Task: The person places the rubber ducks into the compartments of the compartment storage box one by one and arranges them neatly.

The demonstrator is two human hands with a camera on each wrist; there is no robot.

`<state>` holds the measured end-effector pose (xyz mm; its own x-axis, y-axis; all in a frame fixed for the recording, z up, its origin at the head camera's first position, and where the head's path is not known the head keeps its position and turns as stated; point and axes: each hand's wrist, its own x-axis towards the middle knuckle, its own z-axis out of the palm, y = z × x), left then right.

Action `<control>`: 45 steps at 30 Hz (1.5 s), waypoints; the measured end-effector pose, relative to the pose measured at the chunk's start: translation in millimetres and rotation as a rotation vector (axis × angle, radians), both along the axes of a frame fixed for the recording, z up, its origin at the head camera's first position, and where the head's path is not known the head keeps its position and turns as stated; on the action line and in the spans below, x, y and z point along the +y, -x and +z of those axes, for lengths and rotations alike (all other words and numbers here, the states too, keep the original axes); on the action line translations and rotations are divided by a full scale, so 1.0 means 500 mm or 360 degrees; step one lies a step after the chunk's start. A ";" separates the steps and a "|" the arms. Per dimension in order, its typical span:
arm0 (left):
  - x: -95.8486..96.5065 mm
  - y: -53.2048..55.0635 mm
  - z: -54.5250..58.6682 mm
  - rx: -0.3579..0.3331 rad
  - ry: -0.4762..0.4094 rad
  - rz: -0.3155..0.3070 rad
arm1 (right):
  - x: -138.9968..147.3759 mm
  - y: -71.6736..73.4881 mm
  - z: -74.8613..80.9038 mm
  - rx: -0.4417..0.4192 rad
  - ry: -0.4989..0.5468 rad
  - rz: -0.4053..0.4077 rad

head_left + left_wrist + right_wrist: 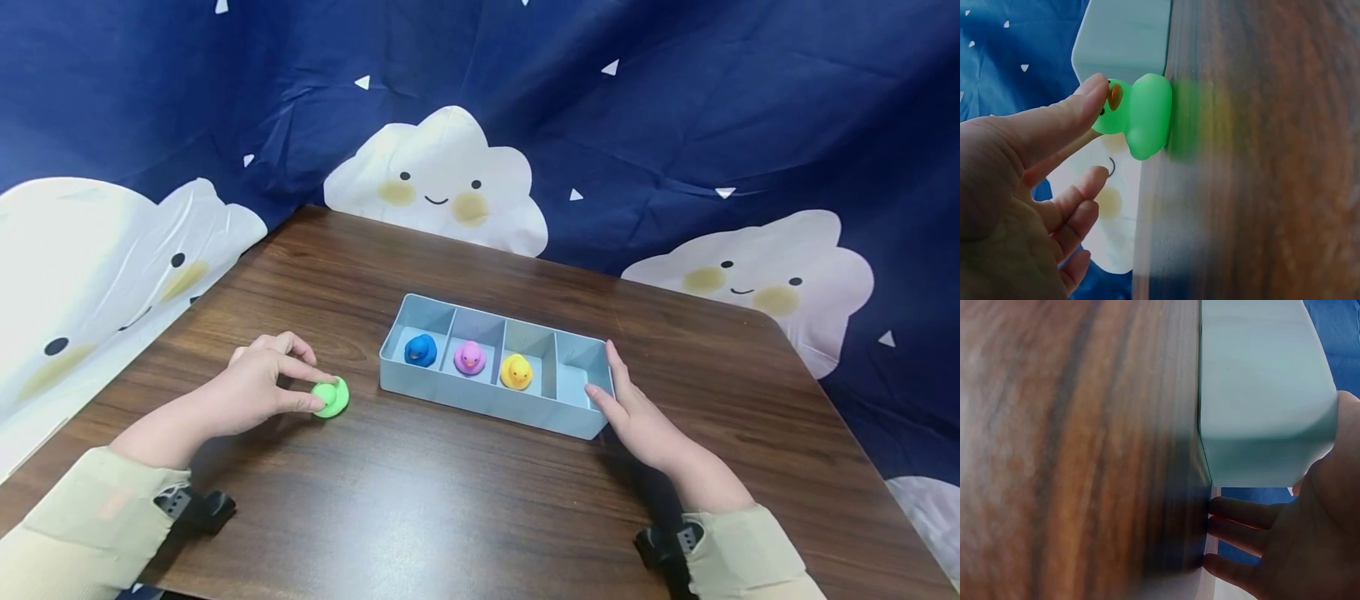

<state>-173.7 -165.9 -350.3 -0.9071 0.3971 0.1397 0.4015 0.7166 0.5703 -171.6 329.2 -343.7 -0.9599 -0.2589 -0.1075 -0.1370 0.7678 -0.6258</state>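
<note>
In the head view my left hand (262, 379) pinches a small green rubber duck (339, 398) by its head between thumb and fingers. The left wrist view shows the duck (1150, 115) upright close over the wooden table, its orange beak by my thumb; the other fingers are held apart from it. A pale blue box (487, 404) with several compartments sits to the right. My right hand (645, 421) grips its right end, thumb over the near rim. Blue (421, 351), pink (470, 358) and yellow (517, 372) ducks sit in separate compartments; the rightmost compartment holds none.
All of this is on a dark brown wooden table (465, 517) with a rounded far right corner. Behind it hangs a navy cloth (675, 108) printed with smiling white clouds and small triangles. Black straps circle both wrists.
</note>
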 end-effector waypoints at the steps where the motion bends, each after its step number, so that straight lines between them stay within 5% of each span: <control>1: 0.000 0.000 0.000 0.0012 -0.0004 -0.0006 | 0.000 0.000 0.000 0.0000 0.0000 0.0000; 20: 0.011 0.006 -0.001 0.0023 -0.0074 -0.0039 | -0.001 0.001 0.002 -0.0003 0.0011 0.0004; 45: 0.019 0.012 0.028 0.0053 -0.0149 -0.0050 | -0.001 0.002 0.001 -0.0011 -0.0001 -0.0010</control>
<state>-179.5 -156.3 -336.3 -0.8887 0.4090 0.2072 0.4426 0.6476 0.6202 -172.4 328.7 -343.1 -0.9608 -0.2527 -0.1141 -0.1279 0.7691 -0.6262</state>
